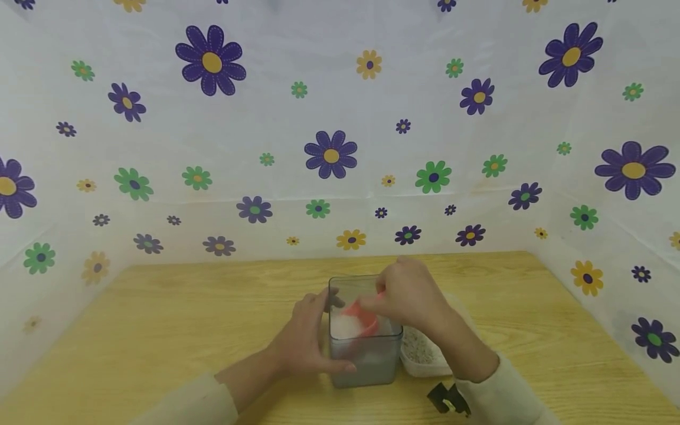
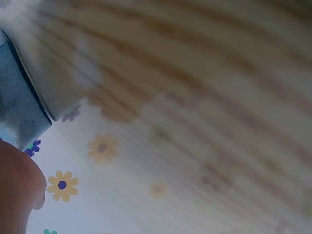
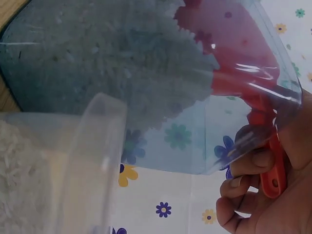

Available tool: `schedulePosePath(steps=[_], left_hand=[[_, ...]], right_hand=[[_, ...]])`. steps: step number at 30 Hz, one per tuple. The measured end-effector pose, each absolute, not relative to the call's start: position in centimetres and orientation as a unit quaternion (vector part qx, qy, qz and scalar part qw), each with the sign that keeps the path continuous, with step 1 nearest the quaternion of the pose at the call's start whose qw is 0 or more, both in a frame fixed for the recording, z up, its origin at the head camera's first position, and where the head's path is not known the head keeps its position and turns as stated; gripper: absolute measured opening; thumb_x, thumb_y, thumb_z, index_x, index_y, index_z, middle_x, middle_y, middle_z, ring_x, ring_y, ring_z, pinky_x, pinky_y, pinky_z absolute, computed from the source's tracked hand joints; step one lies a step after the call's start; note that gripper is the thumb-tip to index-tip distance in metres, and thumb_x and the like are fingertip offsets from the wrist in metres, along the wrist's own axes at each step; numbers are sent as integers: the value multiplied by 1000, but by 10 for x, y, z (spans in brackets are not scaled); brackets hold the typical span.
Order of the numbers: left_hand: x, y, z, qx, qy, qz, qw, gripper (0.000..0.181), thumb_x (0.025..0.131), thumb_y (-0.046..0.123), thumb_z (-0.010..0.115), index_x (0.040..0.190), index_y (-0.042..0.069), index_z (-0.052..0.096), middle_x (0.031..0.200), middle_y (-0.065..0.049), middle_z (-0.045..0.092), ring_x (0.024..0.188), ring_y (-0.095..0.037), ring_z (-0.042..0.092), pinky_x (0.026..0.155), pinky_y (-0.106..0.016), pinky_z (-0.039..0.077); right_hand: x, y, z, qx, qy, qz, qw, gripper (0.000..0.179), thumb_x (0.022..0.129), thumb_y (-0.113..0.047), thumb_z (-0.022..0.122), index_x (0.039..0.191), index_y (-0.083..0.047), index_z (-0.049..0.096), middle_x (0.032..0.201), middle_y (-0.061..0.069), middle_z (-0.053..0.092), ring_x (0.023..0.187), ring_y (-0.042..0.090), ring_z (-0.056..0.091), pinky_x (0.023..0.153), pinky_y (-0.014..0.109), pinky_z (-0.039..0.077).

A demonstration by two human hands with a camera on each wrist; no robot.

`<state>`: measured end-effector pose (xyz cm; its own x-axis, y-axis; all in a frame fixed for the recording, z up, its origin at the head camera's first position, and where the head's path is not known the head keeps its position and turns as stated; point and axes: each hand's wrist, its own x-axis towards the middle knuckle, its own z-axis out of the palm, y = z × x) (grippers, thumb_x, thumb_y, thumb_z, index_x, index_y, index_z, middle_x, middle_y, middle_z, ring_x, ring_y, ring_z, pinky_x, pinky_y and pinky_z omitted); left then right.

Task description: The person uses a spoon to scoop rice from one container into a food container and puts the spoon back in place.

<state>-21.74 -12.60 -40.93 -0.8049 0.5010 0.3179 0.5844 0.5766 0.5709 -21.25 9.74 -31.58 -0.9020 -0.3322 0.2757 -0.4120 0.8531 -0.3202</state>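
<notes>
A clear square container (image 1: 366, 363) of white rice (image 1: 345, 326) stands on the table in the head view. My left hand (image 1: 303, 336) holds it at the left side, thumb across the front wall and fingers toward the back corner. Inside the container is a red scoop (image 1: 365, 316), and my right hand (image 1: 411, 292) grips its handle from above. In the right wrist view the red handle (image 3: 274, 168) lies between thumb and fingers, while the scoop's bowl (image 3: 239, 53) shows through the wall against the rice. The left wrist view catches only part of the container (image 2: 22, 92).
A translucent tub (image 1: 425, 369) holding rice sits against the container's right, partly beneath my right forearm. In front of it lies a small black object (image 1: 441, 396). The wood-patterned table (image 1: 186, 330) is bounded by a flower-print sheet (image 1: 276, 124) at the back and sides.
</notes>
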Motion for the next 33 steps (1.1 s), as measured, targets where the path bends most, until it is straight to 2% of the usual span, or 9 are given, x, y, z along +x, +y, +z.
schedulePosePath(steps=[5, 16, 25, 33], left_hand=[[-218, -126, -410, -306, -885, -345, 64, 108, 61, 67, 83, 145, 16, 38, 131, 8, 54, 117, -13, 44, 96, -47, 43], [-218, -125, -410, -298, -885, -354, 44, 110, 60, 66, 85, 146, 17, 37, 134, 7, 51, 119, -16, 42, 100, -49, 42], [-218, -126, -408, -297, -888, -349, 45, 109, 61, 65, 85, 146, 16, 37, 133, 6, 51, 117, -16, 42, 99, -49, 42], [-218, -127, -408, -290, -889, -351, 41, 110, 59, 66, 85, 146, 17, 38, 133, 5, 52, 116, -17, 42, 97, -47, 43]], right_hand=[[-211, 101, -315, 168, -955, 226, 92, 51, 77, -35, 71, 43, -18, 38, 41, -11, 27, 42, 7, 25, 43, 24, 20], [-212, 117, -320, 134, -954, 251, 93, 51, 82, -36, 71, 46, -18, 39, 44, -11, 28, 46, 8, 27, 47, 25, 22], [-215, 128, -328, 109, -938, 323, 62, 56, 89, -39, 72, 50, -16, 39, 48, -7, 29, 47, 10, 28, 49, 25, 25], [-215, 138, -320, 79, -932, 350, 54, 57, 91, -47, 68, 53, -15, 39, 51, -5, 28, 50, 13, 31, 50, 26, 24]])
